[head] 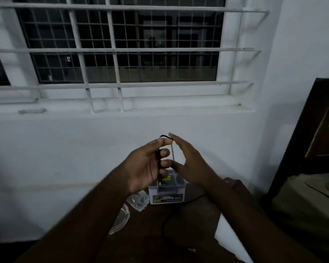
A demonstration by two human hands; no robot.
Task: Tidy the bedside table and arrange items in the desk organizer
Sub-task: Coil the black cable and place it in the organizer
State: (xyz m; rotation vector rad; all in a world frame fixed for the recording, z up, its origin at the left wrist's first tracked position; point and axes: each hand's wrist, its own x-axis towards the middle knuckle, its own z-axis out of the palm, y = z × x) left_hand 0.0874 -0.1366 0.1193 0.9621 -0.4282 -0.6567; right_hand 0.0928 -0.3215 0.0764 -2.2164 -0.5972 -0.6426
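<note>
Two bare forearms reach forward from the bottom of the view over a dark wooden table. A white sheet lies on the table under the right forearm, and a black wire trails across the wood between the arms. At the table's left edge sits some crumpled clear plastic. Just behind it, near the wall, stands a small white organizer with dark compartments on top and a printed label on its front. Both hands are raised above the organizer. The left hand is curled, its fingers closed around a thin black cable that loops over the fingertips and hangs down toward the organizer. The right hand is flat with fingers straight and pressed together, blurred, just beside the cable loop; whether it touches the cable cannot be told. Behind is a white wall and a barred window, dark outside. A dark wooden frame stands at far right.
</note>
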